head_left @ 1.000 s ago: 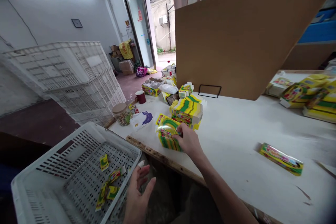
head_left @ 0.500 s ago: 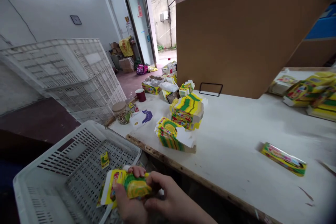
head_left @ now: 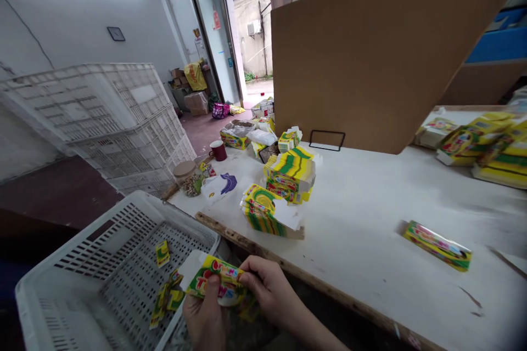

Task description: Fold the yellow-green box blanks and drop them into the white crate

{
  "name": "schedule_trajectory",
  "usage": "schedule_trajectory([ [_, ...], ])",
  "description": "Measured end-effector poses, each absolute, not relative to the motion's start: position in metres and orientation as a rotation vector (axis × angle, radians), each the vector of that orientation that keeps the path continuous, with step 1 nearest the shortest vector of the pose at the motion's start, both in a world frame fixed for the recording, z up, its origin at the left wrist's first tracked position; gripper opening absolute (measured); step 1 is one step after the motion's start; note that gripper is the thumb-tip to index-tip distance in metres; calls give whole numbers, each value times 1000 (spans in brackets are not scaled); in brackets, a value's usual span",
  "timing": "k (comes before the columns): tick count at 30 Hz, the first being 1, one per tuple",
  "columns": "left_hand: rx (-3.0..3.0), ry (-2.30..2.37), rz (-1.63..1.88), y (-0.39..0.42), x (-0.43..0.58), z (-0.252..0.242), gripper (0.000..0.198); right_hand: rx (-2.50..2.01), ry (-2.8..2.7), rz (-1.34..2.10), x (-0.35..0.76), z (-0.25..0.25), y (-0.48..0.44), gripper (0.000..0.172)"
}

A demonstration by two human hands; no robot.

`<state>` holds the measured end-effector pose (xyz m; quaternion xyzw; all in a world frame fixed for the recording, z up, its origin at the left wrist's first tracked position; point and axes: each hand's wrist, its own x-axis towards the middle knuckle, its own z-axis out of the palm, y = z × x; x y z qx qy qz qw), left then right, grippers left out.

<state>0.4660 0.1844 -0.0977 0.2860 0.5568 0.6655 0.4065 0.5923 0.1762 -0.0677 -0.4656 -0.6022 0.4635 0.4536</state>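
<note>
Both of my hands grip one flat yellow-and-green printed carton (head_left: pixel 216 281) below the table's front edge. My left hand (head_left: pixel 206 318) holds it from underneath with the thumb on its face. My right hand (head_left: pixel 269 290) pinches its right end. Just ahead on the white table (head_left: pixel 370 214) lies a stack of the same flat cartons (head_left: pixel 265 211), with a taller stack (head_left: pixel 292 173) behind it. To my left stands a white perforated crate (head_left: pixel 102 269) with a few small yellow-green packets (head_left: pixel 164 296) on its floor.
One packed carton (head_left: pixel 437 245) lies alone on the table at the right; more cartons (head_left: pixel 481 148) are piled at the far right. A large cardboard sheet (head_left: pixel 370 60) stands upright behind. A red mug (head_left: pixel 217 149), a jar (head_left: pixel 187 176) and stacked white crates (head_left: pixel 111 120) are at the left.
My right hand left the stack with one flat carton and brought it down to my left hand. Both hands have since turned the carton between them.
</note>
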Motion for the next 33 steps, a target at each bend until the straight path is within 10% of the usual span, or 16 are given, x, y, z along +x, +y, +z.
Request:
schedule_trajectory([
  [5, 759, 1306, 1729, 190, 439, -89, 37, -1212, -1623, 891, 604, -66, 183, 13],
  [12, 1719, 1406, 1374, 185, 396, -54, 108, -1029, -2201, 174, 619, -51, 182, 18],
  [15, 1815, 1441, 913, 184, 415, -63, 79, -905, -2122, 230, 611, -55, 174, 18],
  [20, 1759, 1601, 1042, 173, 449, -90, 67, -1076, -1376, 855, 603, -71, 173, 74],
  [25, 1796, 1553, 1115, 161, 463, -94, 61, -907, -1013, 1717, 597, -79, 180, 59],
  [33, 1789, 1472, 982, 172, 450, -103, 55, -884, -1689, 1210, 601, -78, 172, 64],
])
